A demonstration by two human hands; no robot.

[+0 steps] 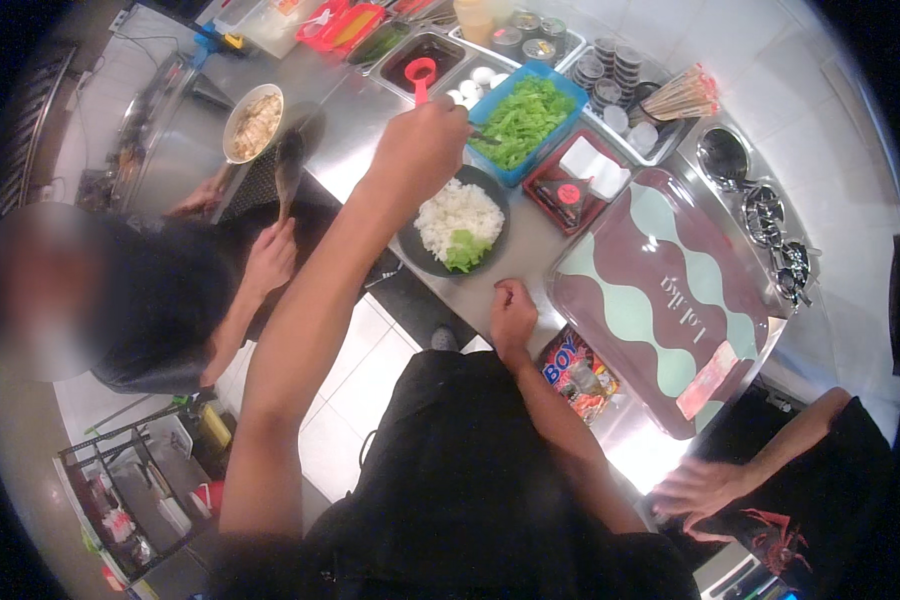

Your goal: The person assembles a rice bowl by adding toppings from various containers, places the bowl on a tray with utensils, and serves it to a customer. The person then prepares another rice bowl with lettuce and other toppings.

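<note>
My left hand point(420, 150) is closed on a red-handled utensil point(421, 72) whose looped end sticks up past the fist. Its working end is mostly hidden, with a dark tip by the lettuce. Shredded green lettuce point(522, 120) fills a blue tub point(570, 93) just right of this hand. Below the hand, a dark round plate point(422, 255) holds white rice point(455, 220) and a small heap of lettuce point(465, 251) at its near side. My right hand point(513, 315) is loosely curled at the counter's edge, near the plate, with nothing visible in it.
A large patterned tray point(620, 340) lies at right beside a red box point(545, 205) of napkins. White eggs point(482, 75) and a sauce pan point(410, 50) are behind. At left, a co-worker holds a food-filled bowl point(253, 125) and a spatula; another person's hand point(705, 490) is lower right.
</note>
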